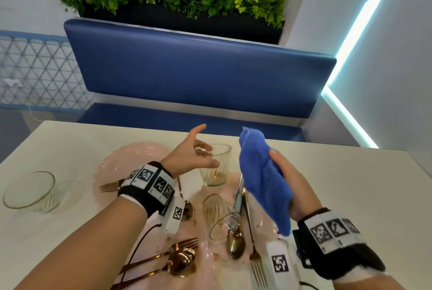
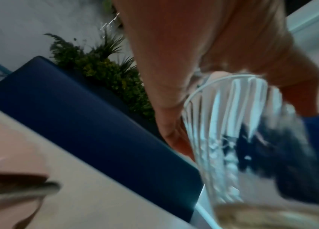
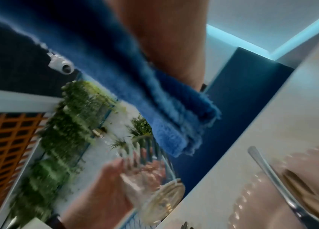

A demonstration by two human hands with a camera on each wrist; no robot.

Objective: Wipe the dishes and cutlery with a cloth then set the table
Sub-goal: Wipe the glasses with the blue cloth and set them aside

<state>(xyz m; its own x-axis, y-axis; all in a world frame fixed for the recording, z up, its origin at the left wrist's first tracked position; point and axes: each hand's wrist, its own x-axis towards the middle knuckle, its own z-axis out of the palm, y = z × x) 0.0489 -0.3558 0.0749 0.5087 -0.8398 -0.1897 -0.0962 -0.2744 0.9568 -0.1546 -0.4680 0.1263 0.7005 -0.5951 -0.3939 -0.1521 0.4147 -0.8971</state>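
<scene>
A ribbed clear glass (image 1: 215, 168) with a brownish residue at its bottom stands upright on the white table (image 1: 327, 172). My left hand (image 1: 205, 147) is at its rim with thumb and fingers spread, not clasped; in the left wrist view the glass (image 2: 233, 124) sits close under the palm (image 2: 193, 62). My right hand (image 1: 280, 168) grips a folded blue cloth (image 1: 261, 179) in the air just right of the glass; the cloth (image 3: 154, 100) hangs from the fingers, which it hides. The same glass (image 3: 154, 178) shows below it.
A second glass (image 1: 222, 217) lies on its side on a pink plate (image 1: 210, 250) among gold spoons, forks and a silver knife (image 1: 239, 191). Another pink plate (image 1: 121, 158) and a clear bowl (image 1: 28, 191) sit to the left. A blue bench (image 1: 198, 74) stands behind the table.
</scene>
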